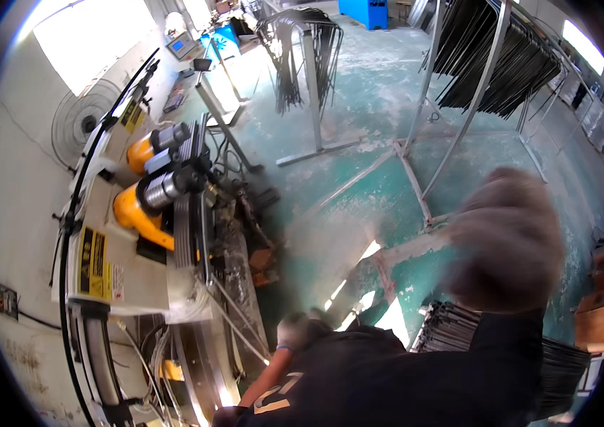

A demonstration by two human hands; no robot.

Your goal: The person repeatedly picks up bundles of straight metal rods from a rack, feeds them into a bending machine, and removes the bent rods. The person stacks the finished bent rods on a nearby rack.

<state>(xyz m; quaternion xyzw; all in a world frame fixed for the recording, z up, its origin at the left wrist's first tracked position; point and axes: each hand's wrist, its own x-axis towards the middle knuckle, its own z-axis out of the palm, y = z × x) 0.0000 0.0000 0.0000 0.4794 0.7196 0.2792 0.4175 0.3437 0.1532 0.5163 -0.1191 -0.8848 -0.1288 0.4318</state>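
Right of the frame's centre, the person's right hand (505, 238) is showing as a large brownish-grey blur, seemingly gloved, above a black sleeve (508, 341). Its fingers are blurring into one shape, so I cannot tell whether they are spreading apart or clamping on anything. Just below it in the frame, a bundle of thin dark rods (448, 331) is lying partly behind the sleeve; whether the hand is touching it is not showing.

At the lower centre, the left hand (295, 331), pale and apparently gloved, is showing beside the black shirt (401, 384), with a blue band (285, 347) circling its wrist. Its fingers are hiding in blur, so their state is impossible to tell. Left of it, a long pale machine (146, 288) is carrying two orange-and-silver cylindrical units (142, 206), while a round fan (88, 124) is standing near the wall at the upper left. Toward the top centre and upper right, bent black rods (280, 64) are hanging from metal racks (312, 92) on the worn green floor (366, 114).
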